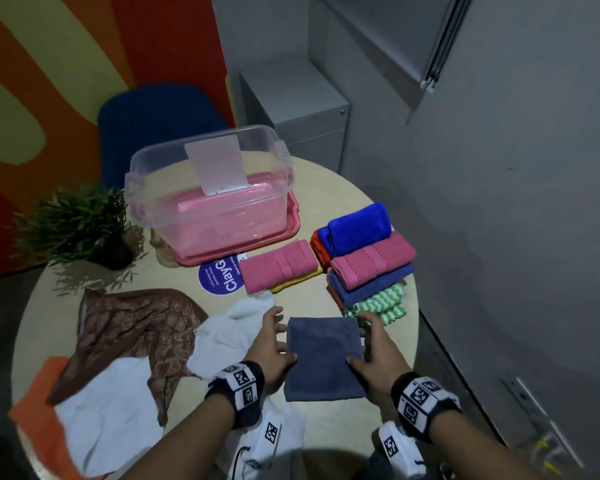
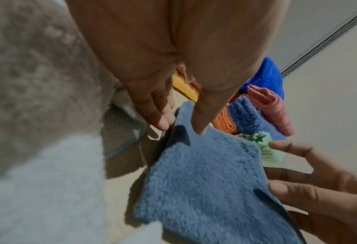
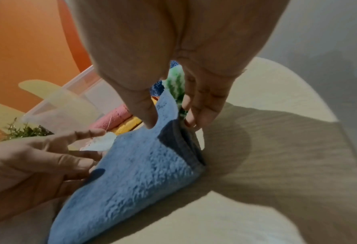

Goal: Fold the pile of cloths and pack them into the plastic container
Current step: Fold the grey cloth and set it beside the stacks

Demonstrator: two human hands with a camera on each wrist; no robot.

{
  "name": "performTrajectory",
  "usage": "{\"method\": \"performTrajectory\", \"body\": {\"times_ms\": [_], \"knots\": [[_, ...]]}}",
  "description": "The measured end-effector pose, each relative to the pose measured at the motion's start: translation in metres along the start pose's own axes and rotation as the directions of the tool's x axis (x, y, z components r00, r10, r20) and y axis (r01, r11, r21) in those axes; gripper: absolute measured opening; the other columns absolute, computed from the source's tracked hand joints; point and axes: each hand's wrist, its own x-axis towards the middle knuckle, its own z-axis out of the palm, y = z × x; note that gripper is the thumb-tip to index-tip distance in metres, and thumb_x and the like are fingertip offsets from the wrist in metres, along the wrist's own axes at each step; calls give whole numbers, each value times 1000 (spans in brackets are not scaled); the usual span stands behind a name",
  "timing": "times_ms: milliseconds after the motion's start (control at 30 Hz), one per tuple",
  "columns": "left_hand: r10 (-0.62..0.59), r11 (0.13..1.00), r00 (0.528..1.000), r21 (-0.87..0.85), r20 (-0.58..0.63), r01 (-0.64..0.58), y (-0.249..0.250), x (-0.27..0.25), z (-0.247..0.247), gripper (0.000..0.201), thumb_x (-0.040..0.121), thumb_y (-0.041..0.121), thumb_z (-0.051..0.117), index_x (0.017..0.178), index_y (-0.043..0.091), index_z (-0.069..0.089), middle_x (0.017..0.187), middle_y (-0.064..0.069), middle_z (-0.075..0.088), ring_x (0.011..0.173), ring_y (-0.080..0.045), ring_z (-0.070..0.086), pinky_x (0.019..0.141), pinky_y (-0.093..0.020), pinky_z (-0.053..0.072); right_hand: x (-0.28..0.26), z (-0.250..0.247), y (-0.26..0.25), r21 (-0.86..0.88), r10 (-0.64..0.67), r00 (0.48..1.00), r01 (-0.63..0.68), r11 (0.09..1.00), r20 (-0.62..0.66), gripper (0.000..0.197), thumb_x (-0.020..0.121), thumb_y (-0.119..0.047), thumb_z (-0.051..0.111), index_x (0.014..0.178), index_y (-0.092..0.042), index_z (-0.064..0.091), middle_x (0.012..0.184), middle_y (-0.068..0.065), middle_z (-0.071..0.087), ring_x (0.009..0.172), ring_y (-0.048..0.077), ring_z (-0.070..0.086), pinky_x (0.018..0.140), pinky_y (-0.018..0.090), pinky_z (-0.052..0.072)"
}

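Note:
A folded grey-blue cloth (image 1: 324, 356) lies flat at the round table's near edge. My left hand (image 1: 284, 341) pinches its left edge, thumb on top and fingers (image 2: 163, 122) at the side. My right hand (image 1: 359, 341) pinches the right edge, which stands raised between thumb and fingers (image 3: 194, 118). The clear plastic container (image 1: 136, 174) stands at the back on a pink lid. Right of it sits a stack of folded cloths (image 1: 368, 258), with a pink-on-yellow folded pair (image 1: 278, 265) in front. Unfolded brown (image 1: 132, 327), white (image 1: 111, 420) and orange (image 1: 39, 410) cloths lie at the left.
A potted plant (image 1: 80, 226) stands at the table's back left, a blue chair (image 1: 160, 126) behind the container. A grey cabinet (image 1: 302, 112) and grey wall close in on the right. A purple sticker (image 1: 219, 278) marks the tabletop.

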Motion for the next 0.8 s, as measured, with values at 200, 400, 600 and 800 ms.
{"method": "performTrajectory", "body": {"times_ms": [200,400,600,800], "knots": [[323,772,946,577,4,-266,-13,0,3,59,81,13,62,130,39,41,134,8,28,105,-21,58,85,-31,54,-15,2,10,-358,-95,995,101,928,37,52,81,-28,69,121,-42,40,132,-6,38,121,16,47,101,29,44],[168,191,914,897,369,-398,-35,3,2,73,98,45,38,157,24,1,164,5,-10,152,-20,-1,110,-46,27,-22,11,19,-694,-243,904,426,580,352,69,80,-56,53,142,-31,40,155,-2,29,143,23,30,114,43,31],[277,184,845,838,457,-514,-40,-4,-2,70,81,54,59,141,24,39,160,-3,17,144,-25,23,108,-43,31,-21,3,31,-630,-215,895,431,646,391,59,84,-34,54,142,-27,46,157,-9,33,148,12,26,113,29,22],[267,260,830,793,490,-551,-38,-10,-7,49,74,45,65,116,27,47,135,6,45,118,-19,46,92,-35,33,-22,-3,9,-408,-69,990,113,906,121,4,89,-36,46,90,-32,46,79,-5,64,73,16,61,68,38,50]]}}
